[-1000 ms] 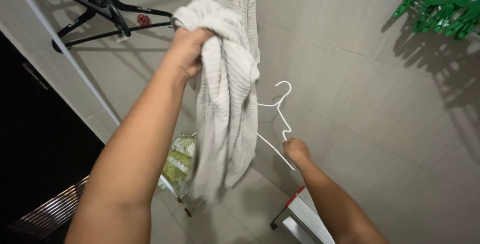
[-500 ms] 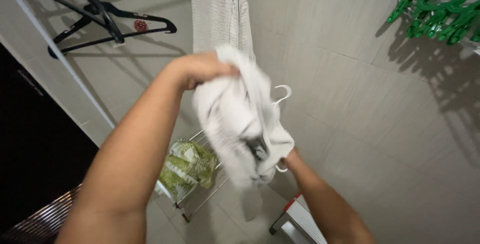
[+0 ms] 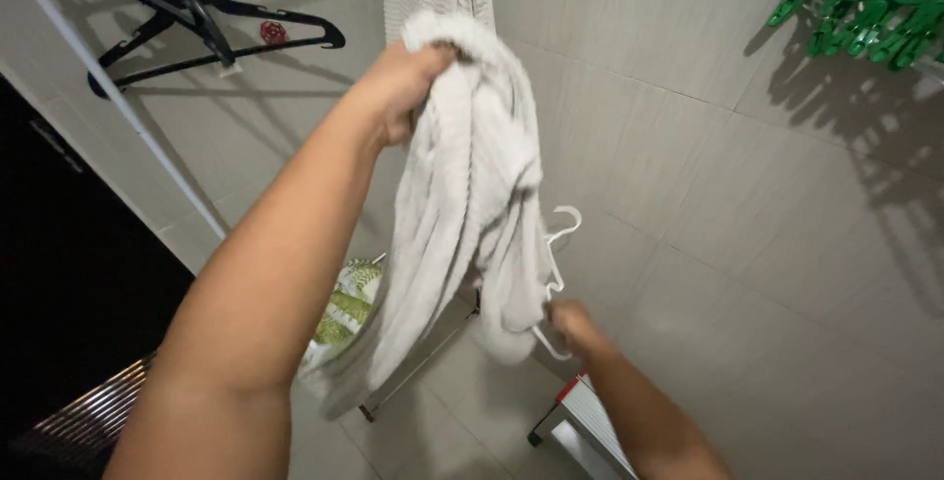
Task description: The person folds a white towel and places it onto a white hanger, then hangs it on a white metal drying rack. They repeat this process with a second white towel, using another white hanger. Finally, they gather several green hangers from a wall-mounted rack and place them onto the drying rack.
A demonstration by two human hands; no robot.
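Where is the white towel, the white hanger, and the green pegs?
white towel (image 3: 462,205), head view, on its hanging middle folds.
white hanger (image 3: 562,222), head view, on its hook.
green pegs (image 3: 865,13), head view, on the middle of the bunch.

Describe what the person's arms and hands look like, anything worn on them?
Both arms are bare as far as the view shows: no sleeves, gloves, watch or bracelets. The left hand and right hand show no rings that I can make out, though the fingers are partly hidden.
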